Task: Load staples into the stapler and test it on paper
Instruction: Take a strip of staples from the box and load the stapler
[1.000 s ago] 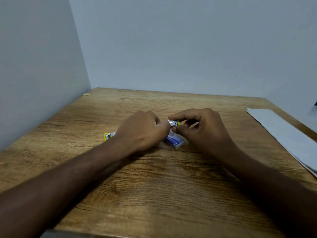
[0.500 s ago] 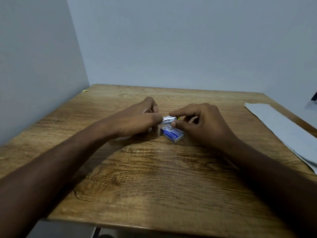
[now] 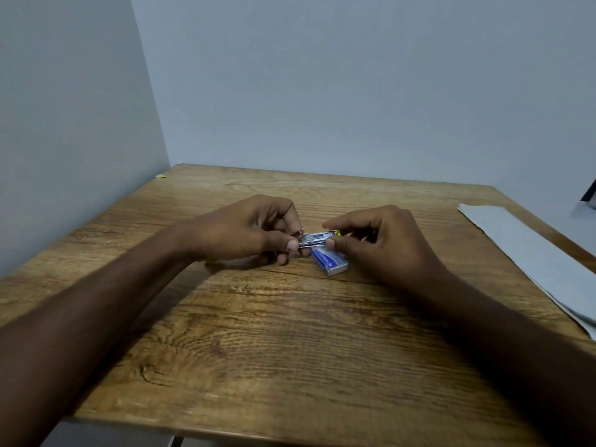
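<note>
Head view: stapler (image 3: pixel 317 237) is over mid-table between both hands, with more of its metal channel exposed than a second ago. Left hand (image 3: pixel 245 230) grips its left end; right hand (image 3: pixel 387 243) pinches its right end. Staple box (image 3: pixel 332 262) lies just nearer. Judgement: magazine opening, staples not yet loaded.
</note>
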